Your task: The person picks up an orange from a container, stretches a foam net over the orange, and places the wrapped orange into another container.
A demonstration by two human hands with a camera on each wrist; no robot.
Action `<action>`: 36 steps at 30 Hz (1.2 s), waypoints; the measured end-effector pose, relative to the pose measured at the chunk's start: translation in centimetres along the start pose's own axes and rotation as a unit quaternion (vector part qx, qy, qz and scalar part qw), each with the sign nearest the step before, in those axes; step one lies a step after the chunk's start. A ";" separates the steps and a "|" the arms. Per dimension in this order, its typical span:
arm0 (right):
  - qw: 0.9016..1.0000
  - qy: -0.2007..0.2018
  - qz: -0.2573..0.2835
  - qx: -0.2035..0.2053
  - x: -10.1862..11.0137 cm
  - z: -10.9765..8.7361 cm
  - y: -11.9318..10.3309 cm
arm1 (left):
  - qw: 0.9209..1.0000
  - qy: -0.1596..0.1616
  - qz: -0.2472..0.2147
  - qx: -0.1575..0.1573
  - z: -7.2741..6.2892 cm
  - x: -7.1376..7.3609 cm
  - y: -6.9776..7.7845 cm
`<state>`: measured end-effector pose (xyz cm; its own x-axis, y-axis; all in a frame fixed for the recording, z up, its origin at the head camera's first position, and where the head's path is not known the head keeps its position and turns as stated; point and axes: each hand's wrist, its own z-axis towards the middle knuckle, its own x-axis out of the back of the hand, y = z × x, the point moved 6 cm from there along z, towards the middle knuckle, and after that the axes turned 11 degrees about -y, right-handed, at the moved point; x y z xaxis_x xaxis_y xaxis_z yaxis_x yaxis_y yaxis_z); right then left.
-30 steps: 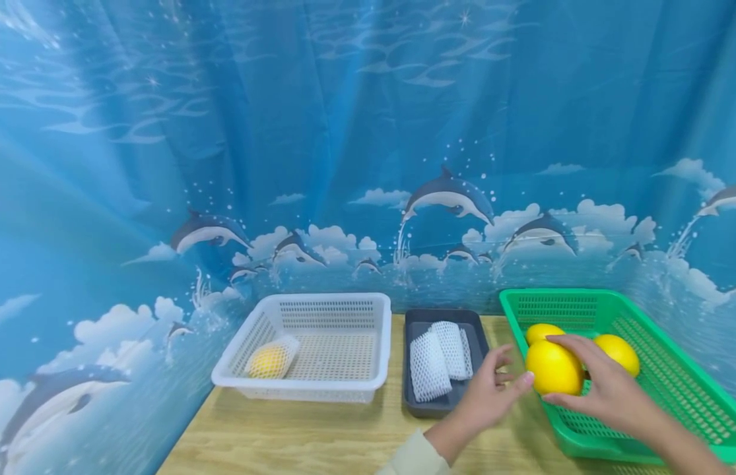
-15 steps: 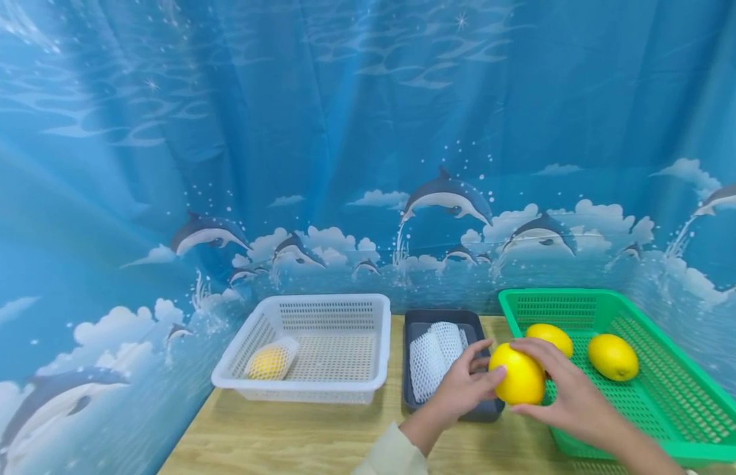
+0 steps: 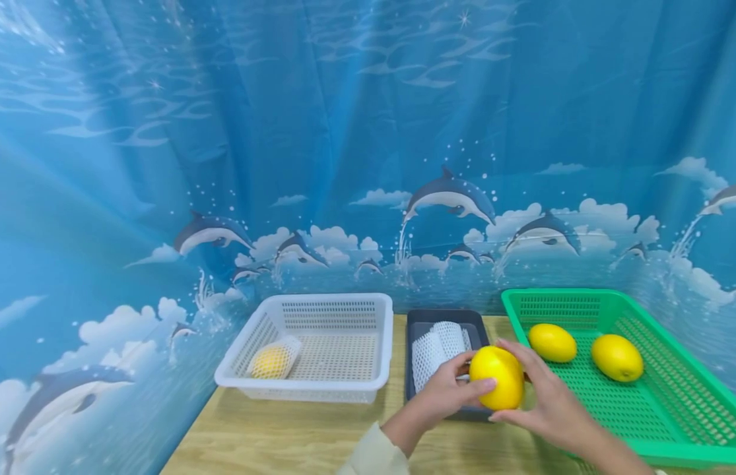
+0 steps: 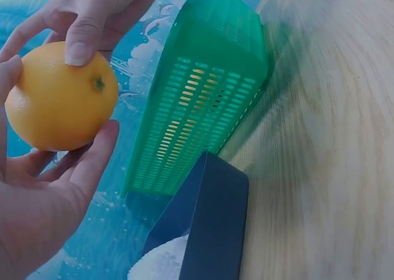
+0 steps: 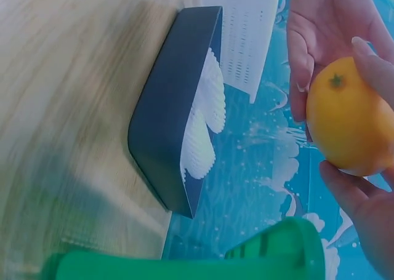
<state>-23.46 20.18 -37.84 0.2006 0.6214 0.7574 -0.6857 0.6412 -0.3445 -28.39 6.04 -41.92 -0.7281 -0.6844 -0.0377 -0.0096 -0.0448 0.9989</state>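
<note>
A bright yellow lemon [image 3: 497, 378] is held up between both hands, over the near right part of a dark grey tray [image 3: 443, 315]. My left hand [image 3: 439, 398] holds it from the left, thumb across its front. From the other side my right hand [image 3: 552, 410] grips the same lemon, thumb low and fingers over the top. The left wrist view has the lemon [image 4: 58, 108] with its green stem end showing and thumb and fingers of both hands on it. White foam net sleeves [image 3: 427, 361] lie in the tray, partly hidden behind the left hand.
At right, a green basket [image 3: 632, 412] contains two lemons, one on its left [image 3: 552, 342] and another in the middle [image 3: 617, 357]. The white basket [image 3: 311, 390] at left has a net-wrapped lemon [image 3: 271, 363] inside. A dolphin-print curtain [image 3: 344, 165] hangs behind the wooden table [image 3: 272, 435].
The lemon has come left out of the green basket to above the tray in the right hand. My left hand, earlier apart from it, has moved left and now holds it too.
</note>
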 end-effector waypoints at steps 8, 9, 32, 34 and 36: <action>1.000 -0.014 0.017 0.016 -0.6 0.2 -0.4 | 0.998 0.053 -0.024 0.025 -0.6 1.0 -0.8; 0.999 -0.018 0.022 0.017 -0.7 0.3 -0.4 | 0.998 0.057 -0.031 0.026 -0.6 1.1 -1.0; 0.994 -0.038 0.100 -0.013 -2.6 0.6 -0.5 | 0.993 0.073 0.037 0.089 -2.7 2.4 -1.4; 0.986 -0.047 0.153 -0.049 -2.9 0.5 -0.2 | 0.992 0.081 0.062 0.069 -3.0 2.8 -1.1; 0.969 -0.060 0.218 -0.101 -3.3 0.3 0.1 | 0.992 0.079 0.097 0.033 -3.4 3.1 -0.7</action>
<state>-24.39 18.02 -40.21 -0.1677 0.8042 0.5702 -0.5337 0.4123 -0.7384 -28.31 1.52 -42.82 -0.6048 -0.7807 0.1569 0.0708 0.1435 0.9871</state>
